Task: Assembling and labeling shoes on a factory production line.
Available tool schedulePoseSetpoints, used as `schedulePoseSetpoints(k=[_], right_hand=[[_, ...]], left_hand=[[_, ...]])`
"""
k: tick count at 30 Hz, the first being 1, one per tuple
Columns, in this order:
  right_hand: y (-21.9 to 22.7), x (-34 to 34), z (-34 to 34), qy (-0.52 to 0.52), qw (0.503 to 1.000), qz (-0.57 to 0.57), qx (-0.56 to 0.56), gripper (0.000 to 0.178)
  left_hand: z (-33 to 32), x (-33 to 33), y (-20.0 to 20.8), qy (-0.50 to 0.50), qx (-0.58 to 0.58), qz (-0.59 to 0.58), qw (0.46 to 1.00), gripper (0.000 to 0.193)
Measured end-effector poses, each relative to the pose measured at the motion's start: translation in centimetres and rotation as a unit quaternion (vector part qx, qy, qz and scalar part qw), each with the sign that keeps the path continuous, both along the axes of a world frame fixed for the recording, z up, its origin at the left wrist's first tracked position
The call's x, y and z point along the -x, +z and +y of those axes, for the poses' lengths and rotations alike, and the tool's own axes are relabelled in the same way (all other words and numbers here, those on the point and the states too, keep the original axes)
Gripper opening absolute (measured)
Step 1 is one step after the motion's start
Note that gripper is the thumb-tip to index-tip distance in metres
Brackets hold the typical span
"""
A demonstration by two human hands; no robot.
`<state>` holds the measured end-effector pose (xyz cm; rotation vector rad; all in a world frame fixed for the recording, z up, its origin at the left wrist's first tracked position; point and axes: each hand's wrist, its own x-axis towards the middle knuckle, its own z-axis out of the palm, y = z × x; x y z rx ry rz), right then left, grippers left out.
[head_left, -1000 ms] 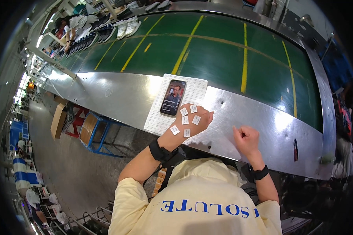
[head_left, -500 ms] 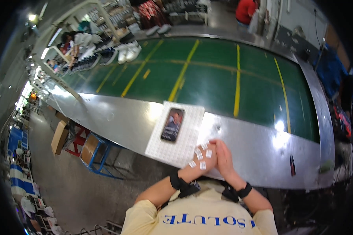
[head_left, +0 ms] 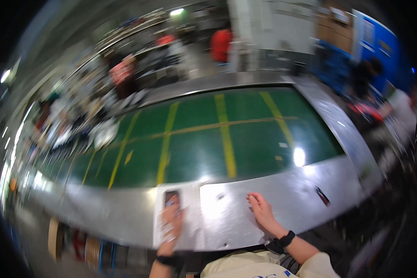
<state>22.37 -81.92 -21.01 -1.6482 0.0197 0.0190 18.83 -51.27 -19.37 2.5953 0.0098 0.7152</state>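
A smartphone (head_left: 173,198) with a lit screen lies on a white textured sheet (head_left: 193,217) at the bench's near edge. My left hand (head_left: 172,223) reaches over the phone's lower part, its fingers smeared by motion; whether they grip the phone I cannot tell. Small white stickers dot the back of that hand and its wrist. To the right of the sheet, my right hand (head_left: 262,212) hovers near the bare metal with fingers curled together at the tips. Anything between those fingertips is too small to make out. Each wrist wears a black band.
Beyond the metal bench (head_left: 125,213) runs a green conveyor belt (head_left: 194,139) with yellow stripes. A small black and red object (head_left: 323,197) lies at the right. Shoes (head_left: 104,134) stand blurred on the belt's far left. A person in red (head_left: 221,45) is at the back, another person (head_left: 398,111) at the right.
My hands have come apart: the left moved from beside the sheet onto the phone, while the right stayed over the bench. The view has swung to the right and blurred.
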Motion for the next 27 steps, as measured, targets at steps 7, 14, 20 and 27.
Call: schedulePoseSetpoints(k=[7, 14, 20, 27], right_hand=[[-2.3, 1.2, -18.0, -0.425, 0.891, -0.086, 0.134, 0.021], [-6.3, 8.5, -31.0, -0.611, 0.746, 0.018, 0.265, 0.024], [-2.6, 4.9, -23.0, -0.313, 0.841, -0.133, 0.421, 0.012], [0.4, 1.8, -2.1, 0.196, 0.896, -0.290, 0.272, 0.035]], left_hand=[[19.0, 3.6, -8.3, 0.213, -0.189, 0.092, 0.954, 0.042], [18.9, 10.6, -4.0, 0.407, -0.074, 0.199, 0.888, 0.054], [16.4, 4.7, -5.6, 0.236, -0.262, 0.011, 0.936, 0.039], [16.1, 0.4, -5.9, 0.256, -0.188, 0.118, 0.941, 0.050]])
